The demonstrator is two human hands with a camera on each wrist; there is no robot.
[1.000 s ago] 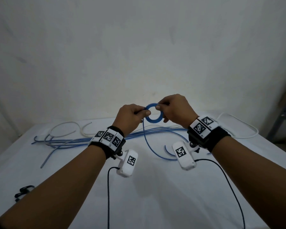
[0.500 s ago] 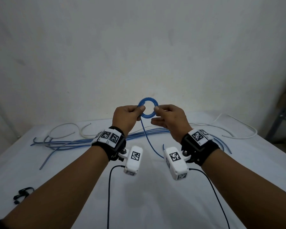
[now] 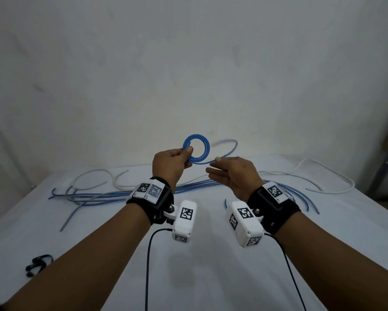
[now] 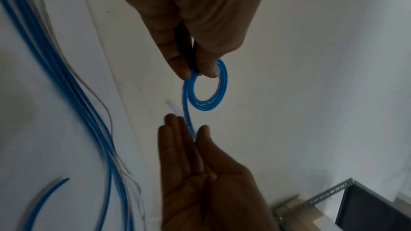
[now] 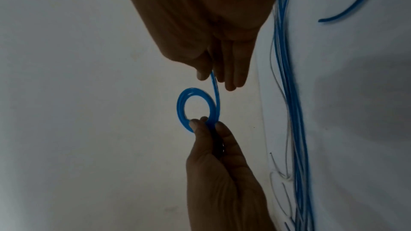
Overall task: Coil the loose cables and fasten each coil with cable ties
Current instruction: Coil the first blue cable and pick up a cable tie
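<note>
Mid-frame in the head view, the left hand (image 3: 169, 163) pinches the blue coil (image 3: 207, 148) in the air, and the left wrist view shows its tail (image 4: 186, 111) pinched between thumb and straight fingers of the right hand (image 3: 233, 173).

Left hand (image 4: 195, 15) pinches blue coil (image 4: 205, 107); right hand (image 4: 200, 182), tail (image 4: 188, 117)

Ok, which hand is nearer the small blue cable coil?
Left. The left hand pinches the blue cable coil at its lower-left rim. The right hand is just right of the coil, off it, pinching the loose tail that runs out from its bottom.
</note>
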